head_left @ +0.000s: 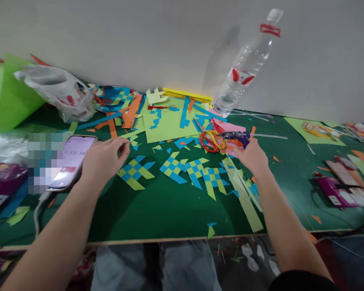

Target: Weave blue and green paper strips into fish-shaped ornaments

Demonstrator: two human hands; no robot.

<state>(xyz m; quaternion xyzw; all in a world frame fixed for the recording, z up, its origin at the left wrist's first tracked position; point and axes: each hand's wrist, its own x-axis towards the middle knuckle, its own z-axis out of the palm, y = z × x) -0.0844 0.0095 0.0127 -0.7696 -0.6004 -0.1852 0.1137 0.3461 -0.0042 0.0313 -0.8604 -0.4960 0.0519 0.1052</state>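
Observation:
My left hand (104,158) rests beside a lit phone (74,155), its fingers curled closed; nothing shows in them. A blue-and-green woven paper fish (136,171) lies just right of it. My right hand (254,157) is closed at the rear end of a dark blue glue gun (237,136), from which a clear glue stick (273,136) sticks out; its fingertips are partly hidden. Scissors with red and yellow handles (210,141) lie left of the gun, among pink paper. Between my hands are more woven fish, one at the left (172,167), one in the middle (195,170) and one at the right (214,178).
A plastic bottle (245,66) leans against the wall. Paper strips and green sheets (166,125) cover the back of the green table (170,218). A white plastic bag (60,91) stands back left. Purple devices lie at the left (6,186) and right (336,190).

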